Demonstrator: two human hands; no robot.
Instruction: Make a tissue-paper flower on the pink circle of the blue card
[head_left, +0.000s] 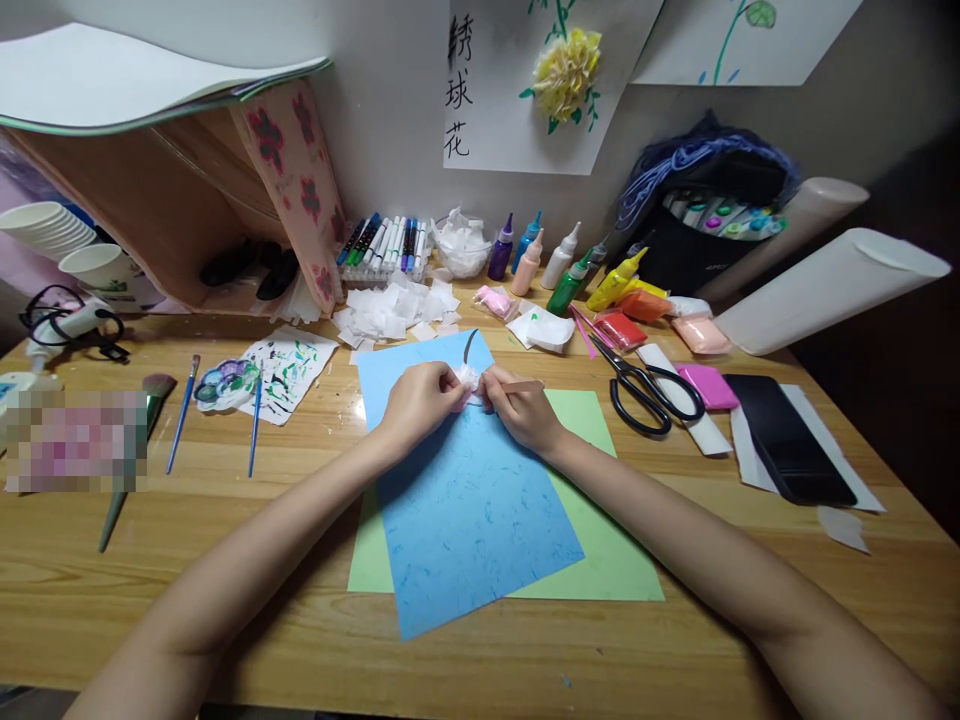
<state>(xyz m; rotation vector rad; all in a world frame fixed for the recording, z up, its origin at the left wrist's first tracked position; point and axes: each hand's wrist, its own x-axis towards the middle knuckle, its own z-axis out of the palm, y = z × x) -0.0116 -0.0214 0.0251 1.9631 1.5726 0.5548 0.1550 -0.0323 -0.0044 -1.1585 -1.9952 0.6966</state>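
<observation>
Looks like the shaping step tbh: left hand (pixel 424 393) pinching a crumpled white-and-pink tissue tuft (pixel 467 378), blue rectangular paper sheet (pixel 480 530) under that pinch, right hand (pixel 521 410) gripping a thin brown stick (pixel 526 386) just beside it, so the next move probably needs a light touch.

Mid-frame, one paper sheet (pixel 480 510) lies on a second sheet (pixel 615 572) on the surface (pixel 300 620). Scissors (pixel 624 366) and a phone (pixel 791 440) lie at frame right, brushes (pixel 181 415) at left; paper scraps (pixel 394 310) and bottles (pixel 528 265) sit behind the sheets, upper middle.
</observation>
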